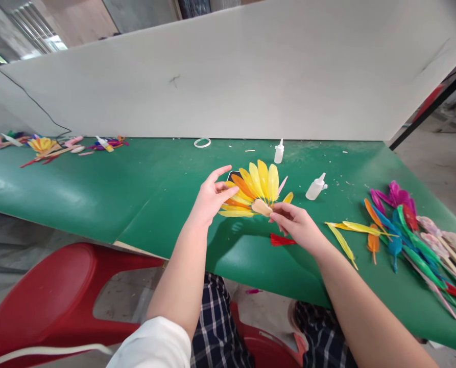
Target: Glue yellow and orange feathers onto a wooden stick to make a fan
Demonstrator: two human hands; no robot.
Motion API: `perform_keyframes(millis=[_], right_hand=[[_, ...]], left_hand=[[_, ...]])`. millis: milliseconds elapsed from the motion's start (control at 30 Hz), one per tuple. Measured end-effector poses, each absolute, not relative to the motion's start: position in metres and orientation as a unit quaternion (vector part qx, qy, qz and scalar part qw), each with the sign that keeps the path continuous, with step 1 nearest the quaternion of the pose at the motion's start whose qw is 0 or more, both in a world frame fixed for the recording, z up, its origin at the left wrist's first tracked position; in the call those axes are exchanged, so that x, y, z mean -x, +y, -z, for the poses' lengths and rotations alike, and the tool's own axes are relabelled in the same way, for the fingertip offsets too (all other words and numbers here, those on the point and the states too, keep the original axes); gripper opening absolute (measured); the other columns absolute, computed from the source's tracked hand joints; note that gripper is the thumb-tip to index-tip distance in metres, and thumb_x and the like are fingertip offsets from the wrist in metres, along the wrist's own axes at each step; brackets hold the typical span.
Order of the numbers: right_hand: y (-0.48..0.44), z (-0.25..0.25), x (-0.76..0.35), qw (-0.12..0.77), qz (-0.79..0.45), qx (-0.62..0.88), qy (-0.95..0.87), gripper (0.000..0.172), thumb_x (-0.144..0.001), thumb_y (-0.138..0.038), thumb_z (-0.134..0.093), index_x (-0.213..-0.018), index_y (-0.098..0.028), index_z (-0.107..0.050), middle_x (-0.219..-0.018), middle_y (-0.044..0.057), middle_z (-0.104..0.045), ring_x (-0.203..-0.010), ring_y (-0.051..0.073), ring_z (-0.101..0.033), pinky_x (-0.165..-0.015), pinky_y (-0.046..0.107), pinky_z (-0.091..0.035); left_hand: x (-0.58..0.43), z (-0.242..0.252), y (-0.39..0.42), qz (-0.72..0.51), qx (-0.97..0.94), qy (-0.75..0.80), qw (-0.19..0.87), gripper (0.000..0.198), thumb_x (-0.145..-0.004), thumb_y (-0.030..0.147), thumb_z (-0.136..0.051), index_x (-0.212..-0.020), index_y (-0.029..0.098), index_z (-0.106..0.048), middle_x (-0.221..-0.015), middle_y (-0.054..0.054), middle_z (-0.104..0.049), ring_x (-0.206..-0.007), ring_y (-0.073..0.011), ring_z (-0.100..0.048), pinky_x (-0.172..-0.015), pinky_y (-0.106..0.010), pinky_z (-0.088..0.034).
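A fan of yellow and orange feathers [263, 179] is held up above the green table, spread out in a half circle. At its base sits a small pale wooden piece [262, 207], which my right hand [296, 223] pinches between thumb and fingers. My left hand [212, 197] is at the fan's left side, its thumb and fingers closed on the outer feathers and its index finger stretched out. A red tassel [282, 239] lies below the right hand. Behind the fan, a dark flat object with a light edge [233, 175] is mostly hidden.
Two white glue bottles [279, 152] stand beyond the fan. Loose coloured feathers [398, 230] and pale-handled sticks [453, 260] lie at the right. A white ring [202, 143] is near the partition [228, 82]. More feathers [44, 145] lie far left; a red stool [47, 291] stands below.
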State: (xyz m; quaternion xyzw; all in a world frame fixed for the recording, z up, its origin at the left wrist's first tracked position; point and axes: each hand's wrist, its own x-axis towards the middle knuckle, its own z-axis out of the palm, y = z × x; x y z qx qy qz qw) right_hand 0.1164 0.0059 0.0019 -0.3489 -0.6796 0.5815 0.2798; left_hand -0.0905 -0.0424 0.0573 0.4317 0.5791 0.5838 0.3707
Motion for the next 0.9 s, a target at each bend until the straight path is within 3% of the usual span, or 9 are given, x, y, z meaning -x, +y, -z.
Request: perform_keyframes(millis=[233,433,633,900], right_hand=[[0.0057,-0.0042,-0.1173,0.281,-0.594,0.346,-0.669,0.025,-0.076,-0.040,-0.056,-0.090,-0.020,-0.057,-0.070,0.000,-0.061,-0.048,0.006,-0.042,-0.042,0.020,-0.035],[0.0063,-0.0058,-0.1161,0.324,-0.654,0.329,-0.599,0.028,-0.073,-0.041,-0.059,-0.088,-0.017,-0.056,-0.068,0.000,-0.059,-0.045,0.005,-0.041,-0.039,0.021,-0.036],[0.0067,-0.0070,-0.1146,0.347,-0.681,0.339,-0.549,0.031,-0.070,-0.042,-0.062,-0.088,-0.017,-0.056,-0.067,0.000,-0.059,-0.045,0.005,-0.042,-0.038,0.019,-0.035],[0.0063,-0.0060,-0.1147,0.344,-0.675,0.340,-0.558,0.030,-0.072,-0.042,-0.061,-0.086,-0.016,-0.055,-0.067,0.000,-0.059,-0.044,0.004,-0.040,-0.037,0.019,-0.035]], left_hand=[[0.0895,-0.0567,-0.0403,-0.604,-0.414,0.574,0.366,0.057,-0.064,0.021,-0.069,-0.118,0.024,-0.051,-0.062,0.003,-0.061,-0.059,-0.0112,-0.059,-0.059,-0.023,-0.049],[0.0926,-0.0593,-0.0416,-0.638,-0.377,0.548,0.387,0.048,-0.073,0.036,-0.061,-0.118,0.024,-0.050,-0.075,-0.002,-0.066,-0.065,-0.0140,-0.063,-0.060,-0.024,-0.050],[0.0865,-0.0588,-0.0426,-0.609,-0.400,0.567,0.384,0.064,-0.064,0.027,-0.071,-0.123,0.023,-0.046,-0.066,0.000,-0.066,-0.067,-0.0167,-0.065,-0.067,-0.029,-0.052],[0.0833,-0.0568,-0.0404,-0.609,-0.411,0.582,0.349,0.059,-0.065,0.025,-0.069,-0.121,0.021,-0.049,-0.064,0.000,-0.066,-0.066,-0.0152,-0.064,-0.069,-0.029,-0.052]])
